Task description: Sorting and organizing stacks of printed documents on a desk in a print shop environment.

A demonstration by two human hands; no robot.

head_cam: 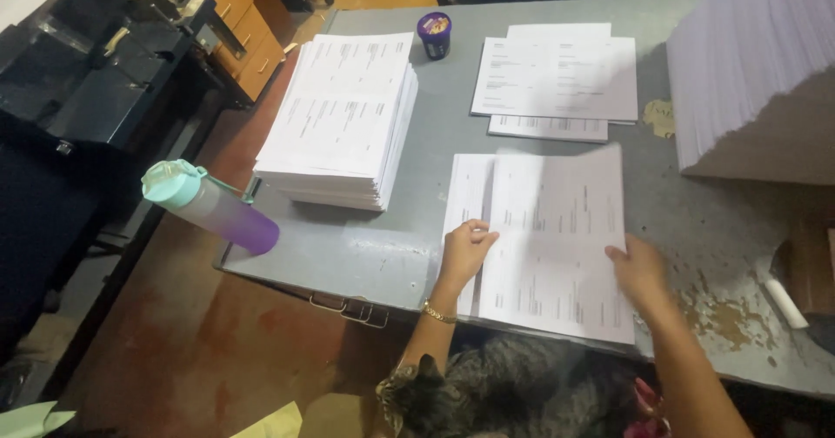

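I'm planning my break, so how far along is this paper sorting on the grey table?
Looks done: small printed piles lie at the table's far side. In hand: left hand and right hand press on the near printed sheets. Apparently left: a thick printed stack and a tall white ream.

We cannot read the print on the folded sheet (557, 238) — it is blurred, and its near edge hides behind the right hand (639, 268) and the left hand (465, 251). The big paper stack (752, 64) is cut off by the top and right edges. Our right forearm leaves the picture at the bottom. The small white object (785, 303) near the right edge is too indistinct to identify.
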